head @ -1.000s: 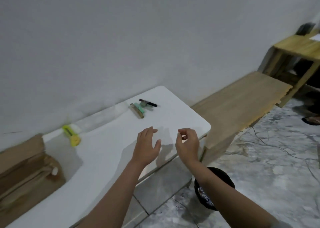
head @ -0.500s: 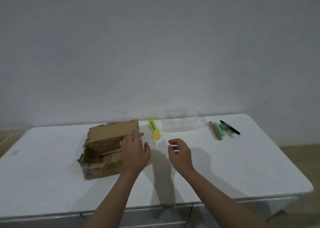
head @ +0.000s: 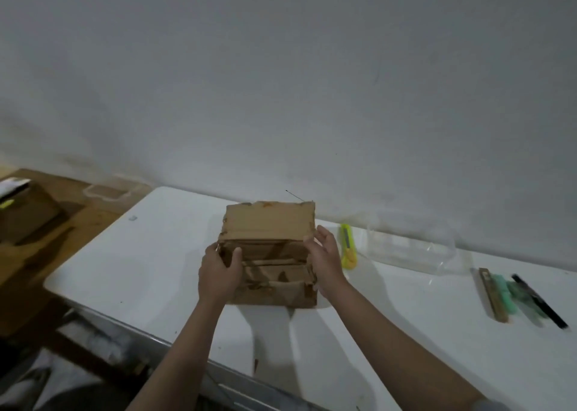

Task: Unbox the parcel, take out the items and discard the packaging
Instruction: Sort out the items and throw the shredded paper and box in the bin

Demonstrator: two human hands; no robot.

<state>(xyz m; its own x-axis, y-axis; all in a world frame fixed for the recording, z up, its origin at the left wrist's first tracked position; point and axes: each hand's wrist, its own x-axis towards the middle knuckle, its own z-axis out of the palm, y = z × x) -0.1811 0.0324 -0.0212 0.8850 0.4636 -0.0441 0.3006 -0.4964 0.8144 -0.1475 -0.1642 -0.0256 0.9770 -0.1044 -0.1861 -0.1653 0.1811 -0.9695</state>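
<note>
Head view: torn cardboard box sitting on the white surface, close to the wall, back flap standing up, top open. Left hand wrapped on the box's left end, thumb hooked over the edge and dipping inside. Right hand pressed flat on the right end, fingers spread and lightly curled round the corner. Both hands holding the box, one on each side, likely to keep it from sliding and to square it up before reaching in. Inside, only brown folds of cardboard and dark shadow; cannot tell if any items are left in there.

Yellow box cutter lying just beside the right hand, touching nothing, blade end pointing away toward the wall. Probably put down there to stay handy but out of the way. Clear plastic wrap farther right along the wall, looking loose and crumpled, likely packaging waiting to be thrown out. Small row of things well apart at the far right: a brown stick, something green, a thin black pen-like thing. Likely set there, lined up away from the mess.

Another brown box off the surface at the left, on a wooden floor or board.

Seems late in the job: box open, some things out. Next, probably a check inside, then the box goes away.
</note>
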